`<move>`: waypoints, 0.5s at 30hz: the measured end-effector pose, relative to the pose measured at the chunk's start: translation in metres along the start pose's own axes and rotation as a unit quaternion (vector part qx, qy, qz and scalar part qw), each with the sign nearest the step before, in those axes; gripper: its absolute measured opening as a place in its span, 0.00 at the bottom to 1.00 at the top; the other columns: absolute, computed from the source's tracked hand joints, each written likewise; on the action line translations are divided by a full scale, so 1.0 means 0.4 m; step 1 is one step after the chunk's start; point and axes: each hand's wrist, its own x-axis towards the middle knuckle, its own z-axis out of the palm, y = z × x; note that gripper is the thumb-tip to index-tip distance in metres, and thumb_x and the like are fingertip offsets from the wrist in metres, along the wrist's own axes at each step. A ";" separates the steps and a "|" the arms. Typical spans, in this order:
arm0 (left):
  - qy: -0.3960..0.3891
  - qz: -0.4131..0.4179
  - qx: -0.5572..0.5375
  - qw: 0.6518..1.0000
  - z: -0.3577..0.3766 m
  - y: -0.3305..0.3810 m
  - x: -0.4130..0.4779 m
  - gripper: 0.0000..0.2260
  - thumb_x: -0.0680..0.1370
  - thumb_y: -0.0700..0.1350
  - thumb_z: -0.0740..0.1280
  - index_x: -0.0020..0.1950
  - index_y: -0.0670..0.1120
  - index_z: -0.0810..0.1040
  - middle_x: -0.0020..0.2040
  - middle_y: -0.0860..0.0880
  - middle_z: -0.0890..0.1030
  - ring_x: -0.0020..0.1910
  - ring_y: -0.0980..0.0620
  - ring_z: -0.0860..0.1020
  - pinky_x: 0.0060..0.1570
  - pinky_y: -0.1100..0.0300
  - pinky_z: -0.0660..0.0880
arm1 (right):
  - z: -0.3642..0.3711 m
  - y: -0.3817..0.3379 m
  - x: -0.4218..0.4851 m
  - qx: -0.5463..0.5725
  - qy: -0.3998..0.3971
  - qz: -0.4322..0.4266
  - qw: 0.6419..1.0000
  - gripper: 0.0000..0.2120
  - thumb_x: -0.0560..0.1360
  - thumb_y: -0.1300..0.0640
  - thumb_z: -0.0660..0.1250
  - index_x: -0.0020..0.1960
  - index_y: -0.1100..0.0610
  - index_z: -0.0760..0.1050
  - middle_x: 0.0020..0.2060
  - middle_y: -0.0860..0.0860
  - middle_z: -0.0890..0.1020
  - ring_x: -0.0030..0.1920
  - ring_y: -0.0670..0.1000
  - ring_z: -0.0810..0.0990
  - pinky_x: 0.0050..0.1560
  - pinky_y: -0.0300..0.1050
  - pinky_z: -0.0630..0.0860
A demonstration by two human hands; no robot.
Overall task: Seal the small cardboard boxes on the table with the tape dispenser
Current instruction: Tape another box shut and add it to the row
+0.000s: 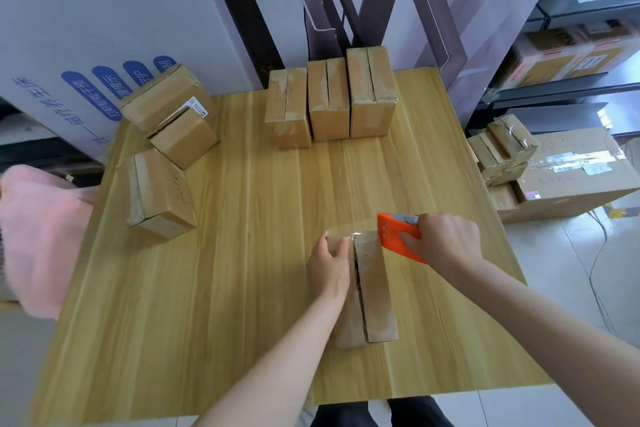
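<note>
While left hand (329,265) presses unclenched on box (375,291), right hand (446,239) grasps tape dispenser (393,234), roll mostly hidden

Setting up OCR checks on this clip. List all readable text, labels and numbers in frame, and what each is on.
Nothing reads reliably.
white panel: blue Chinese characters, rotated and blurred, not legible.
white sticker on the back-left box: too small.
Label on the tape dispenser: blurred.
Stickers on the floor carton: blurred.
Red and white labels on the shelf cartons: blurred.
</note>
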 end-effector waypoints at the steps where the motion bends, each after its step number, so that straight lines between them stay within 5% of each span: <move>1: 0.013 -0.010 0.000 1.000 0.000 -0.006 0.001 0.23 0.79 0.55 0.61 0.73 0.49 0.67 0.70 0.51 0.72 0.69 0.51 0.69 0.63 0.60 0.64 | -0.007 -0.012 0.004 -0.002 -0.001 -0.009 1.000 0.17 0.75 0.40 0.60 0.36 0.51 0.67 0.26 0.46 0.67 0.32 0.52 0.72 0.29 0.41 0.61; 6: 0.031 -0.013 -0.019 0.999 0.006 -0.014 -0.001 0.21 0.79 0.54 0.60 0.71 0.49 0.68 0.67 0.51 0.74 0.66 0.51 0.71 0.64 0.56 0.68 | -0.030 -0.053 0.025 -0.024 0.003 -0.031 0.999 0.18 0.77 0.44 0.59 0.33 0.52 0.64 0.26 0.47 0.68 0.33 0.53 0.74 0.34 0.42 0.67; 11: 0.049 -0.010 -0.009 0.999 0.009 -0.015 0.001 0.19 0.79 0.53 0.61 0.68 0.49 0.71 0.63 0.50 0.77 0.62 0.50 0.74 0.60 0.56 0.70 | 0.008 -0.089 0.040 -0.033 0.004 -0.078 0.996 0.13 0.78 0.44 0.57 0.53 0.44 0.78 0.38 0.47 0.82 0.40 0.50 0.81 0.34 0.41 0.68; 15: 0.064 -0.017 -0.006 0.998 0.011 -0.009 0.004 0.15 0.79 0.52 0.61 0.64 0.50 0.74 0.59 0.51 0.79 0.58 0.50 0.76 0.58 0.55 0.72 | 0.055 -0.079 0.049 0.008 -0.054 -0.002 0.998 0.13 0.78 0.45 0.57 0.51 0.47 0.79 0.34 0.47 0.79 0.37 0.52 0.79 0.35 0.41 0.67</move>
